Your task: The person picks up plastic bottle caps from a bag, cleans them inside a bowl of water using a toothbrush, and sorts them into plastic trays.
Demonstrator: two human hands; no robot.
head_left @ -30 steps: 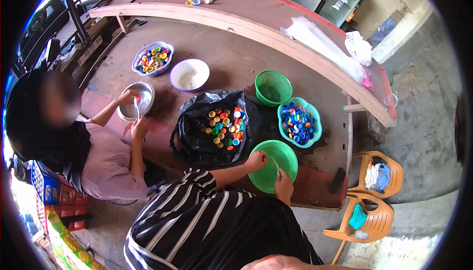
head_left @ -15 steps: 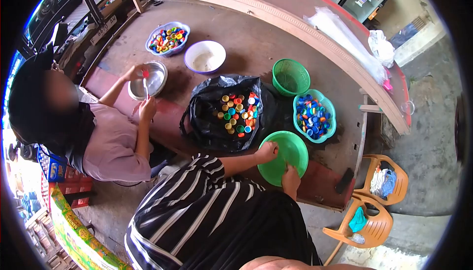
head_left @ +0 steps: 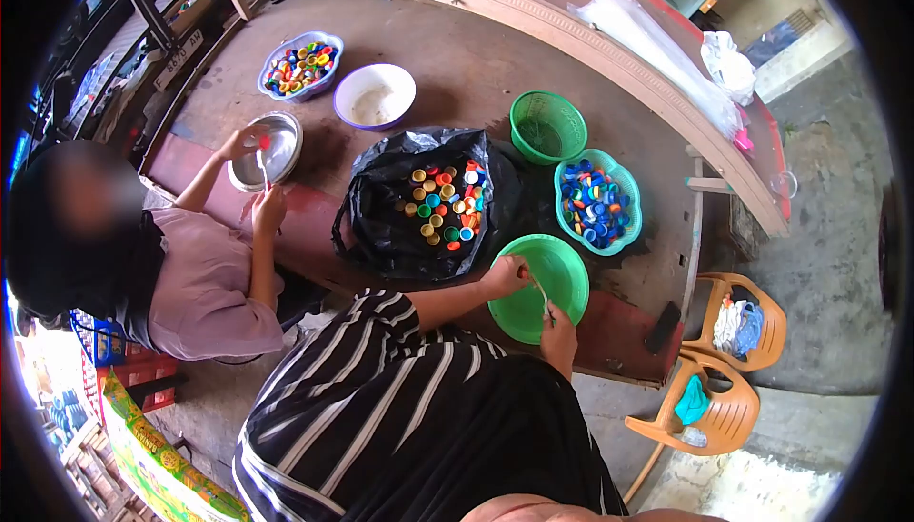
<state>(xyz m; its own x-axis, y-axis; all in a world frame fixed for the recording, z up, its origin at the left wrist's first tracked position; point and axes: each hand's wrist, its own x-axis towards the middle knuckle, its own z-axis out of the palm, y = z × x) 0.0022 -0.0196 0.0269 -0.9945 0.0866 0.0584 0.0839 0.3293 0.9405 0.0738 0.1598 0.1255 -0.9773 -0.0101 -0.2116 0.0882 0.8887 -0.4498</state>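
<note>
My left hand (head_left: 505,277) is closed on a small red bottle cap (head_left: 524,273) over the left rim of the green basin (head_left: 564,263). At the basin's near right side, my right hand (head_left: 559,333) grips a thin metal knife-like tool (head_left: 540,288), its tip angled up toward the cap. Left of the basin, a black plastic bag (head_left: 367,200) lies spread out with loose bottle caps (head_left: 435,200) of several colours on it. Close behind the basin stands a light teal scalloped basket (head_left: 632,200) filled mostly with blue caps (head_left: 595,203).
A green mesh basket (head_left: 550,127), a white bowl with purple rim (head_left: 373,80) and a scalloped bowl of caps (head_left: 303,65) stand farther back. On the left, a person (head_left: 205,279) holds a red cap and a tool over a metal bowl (head_left: 276,152). Orange chairs (head_left: 709,408) are at right.
The view has shifted slightly. My right hand has come up toward my left, and the tool and red cap show clearly now. The other person's hands stay over the metal bowl.
</note>
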